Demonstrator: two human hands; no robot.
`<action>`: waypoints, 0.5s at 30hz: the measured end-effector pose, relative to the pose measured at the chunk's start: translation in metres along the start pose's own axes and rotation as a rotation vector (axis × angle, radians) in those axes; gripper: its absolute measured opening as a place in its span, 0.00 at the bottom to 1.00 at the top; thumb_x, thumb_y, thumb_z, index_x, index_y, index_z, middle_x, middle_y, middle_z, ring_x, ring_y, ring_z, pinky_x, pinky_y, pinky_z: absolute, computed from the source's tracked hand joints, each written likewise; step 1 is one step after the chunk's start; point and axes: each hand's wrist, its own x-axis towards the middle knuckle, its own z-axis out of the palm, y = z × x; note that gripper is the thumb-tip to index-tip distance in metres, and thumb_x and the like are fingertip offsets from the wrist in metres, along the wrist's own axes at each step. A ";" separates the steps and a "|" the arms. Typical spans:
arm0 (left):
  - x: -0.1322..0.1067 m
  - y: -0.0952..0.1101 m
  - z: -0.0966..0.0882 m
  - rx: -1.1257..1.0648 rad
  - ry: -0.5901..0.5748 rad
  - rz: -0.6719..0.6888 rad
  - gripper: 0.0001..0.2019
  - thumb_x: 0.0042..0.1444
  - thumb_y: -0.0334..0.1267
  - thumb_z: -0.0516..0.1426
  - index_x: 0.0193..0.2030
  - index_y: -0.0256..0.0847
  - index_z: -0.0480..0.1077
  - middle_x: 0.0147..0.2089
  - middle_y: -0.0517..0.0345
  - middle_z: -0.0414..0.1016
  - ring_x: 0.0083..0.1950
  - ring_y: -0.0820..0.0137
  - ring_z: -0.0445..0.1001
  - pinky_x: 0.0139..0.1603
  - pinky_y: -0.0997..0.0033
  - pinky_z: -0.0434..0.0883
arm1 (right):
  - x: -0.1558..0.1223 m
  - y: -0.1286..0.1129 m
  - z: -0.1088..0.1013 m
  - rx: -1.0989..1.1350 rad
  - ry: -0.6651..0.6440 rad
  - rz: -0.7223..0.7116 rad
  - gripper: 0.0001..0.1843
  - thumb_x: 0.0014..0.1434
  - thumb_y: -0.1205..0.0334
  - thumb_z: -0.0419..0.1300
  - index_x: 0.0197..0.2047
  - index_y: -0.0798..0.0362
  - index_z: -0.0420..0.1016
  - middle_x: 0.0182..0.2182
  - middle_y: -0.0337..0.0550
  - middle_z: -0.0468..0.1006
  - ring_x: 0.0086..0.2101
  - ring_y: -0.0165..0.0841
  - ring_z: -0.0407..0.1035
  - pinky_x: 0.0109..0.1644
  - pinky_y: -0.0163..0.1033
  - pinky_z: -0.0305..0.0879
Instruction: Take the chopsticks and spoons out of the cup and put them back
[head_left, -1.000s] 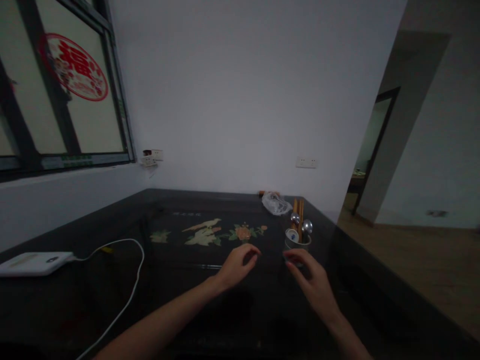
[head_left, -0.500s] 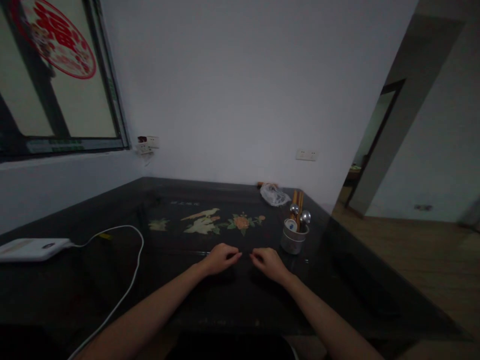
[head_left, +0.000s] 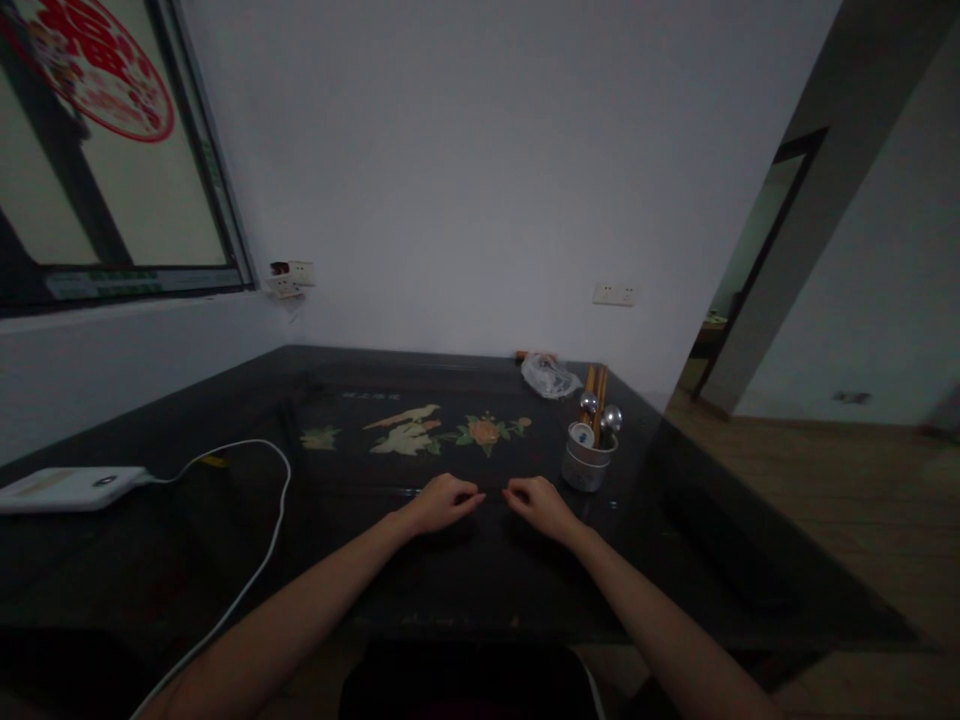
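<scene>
My left hand [head_left: 444, 501] and my right hand [head_left: 538, 503] rest side by side on the dark table [head_left: 465, 580], fingertips almost meeting. Both hands have their fingers curled inward. Whether anything lies between the fingers is too dark to tell. A small round cup [head_left: 589, 462] holding wooden chopsticks and metal spoons stands just right of my right hand. A painted bird and flower design [head_left: 420, 434] lies on the tabletop beyond my hands.
A white flat device [head_left: 67, 488] with a white cable [head_left: 262, 540] sits at the table's left. A crumpled clear plastic bag [head_left: 550, 377] lies at the far edge by the wall. The table's right edge borders a wooden floor [head_left: 840, 500] and doorway.
My right hand has drawn back from beside the cup toward the table's middle. Both hands have come down onto the tabletop and closed in together.
</scene>
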 end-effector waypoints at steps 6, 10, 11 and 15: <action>0.000 0.000 0.001 0.010 0.008 -0.010 0.19 0.62 0.44 0.47 0.24 0.37 0.66 0.20 0.64 0.61 0.23 0.77 0.59 0.26 0.76 0.52 | 0.001 0.000 0.001 0.014 -0.008 0.010 0.15 0.59 0.60 0.51 0.22 0.55 0.66 0.18 0.34 0.63 0.22 0.25 0.56 0.27 0.32 0.44; 0.000 0.000 0.001 0.028 0.005 -0.011 0.19 0.62 0.44 0.47 0.24 0.37 0.67 0.20 0.64 0.61 0.24 0.77 0.59 0.27 0.76 0.52 | 0.000 0.000 0.001 0.029 -0.010 0.015 0.15 0.59 0.60 0.51 0.23 0.55 0.67 0.19 0.34 0.64 0.23 0.25 0.57 0.27 0.32 0.45; 0.000 0.000 0.001 0.029 0.002 -0.014 0.19 0.62 0.44 0.47 0.25 0.37 0.68 0.20 0.64 0.62 0.24 0.77 0.59 0.27 0.76 0.52 | 0.000 0.000 0.000 0.032 -0.010 0.017 0.15 0.60 0.59 0.52 0.23 0.55 0.67 0.19 0.34 0.64 0.23 0.25 0.57 0.27 0.32 0.45; 0.000 0.001 -0.001 0.032 -0.008 -0.027 0.20 0.63 0.45 0.47 0.25 0.37 0.68 0.20 0.63 0.63 0.24 0.77 0.59 0.27 0.76 0.52 | 0.000 0.001 -0.001 0.032 -0.011 0.013 0.15 0.60 0.59 0.52 0.24 0.55 0.68 0.19 0.34 0.64 0.23 0.25 0.57 0.27 0.32 0.44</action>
